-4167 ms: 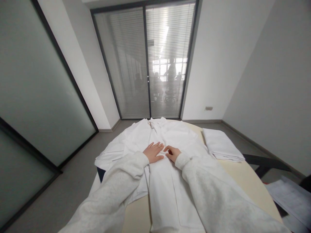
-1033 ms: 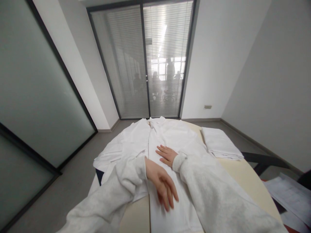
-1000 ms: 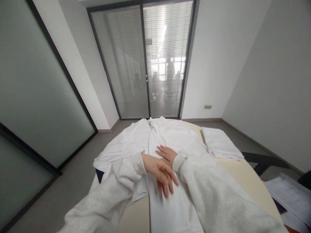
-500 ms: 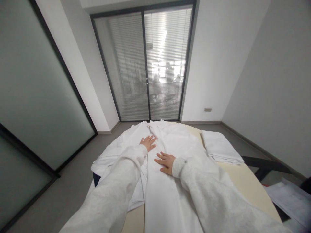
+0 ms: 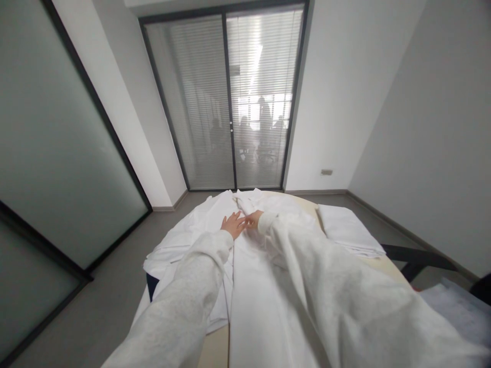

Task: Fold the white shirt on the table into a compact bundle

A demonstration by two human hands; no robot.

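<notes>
A white coat (image 5: 264, 286) lies spread lengthwise on a cream table (image 5: 387, 266), its collar at the far end. My left hand (image 5: 232, 224) rests flat on the coat's upper front, fingers spread, just below the collar. My right hand (image 5: 253, 219) lies close beside it, fingertips almost touching the left hand, on the front edge of the coat. Both arms wear light grey sleeves and reach far forward. Neither hand holds anything.
A folded white cloth stack (image 5: 347, 230) sits on the table's right side. Papers (image 5: 460, 306) lie at the far right near a dark chair arm (image 5: 418, 254). Glass doors with blinds (image 5: 230, 102) stand ahead; people are visible behind them.
My left hand went from the coat's middle up to near the collar. My right hand then slid forward to join it.
</notes>
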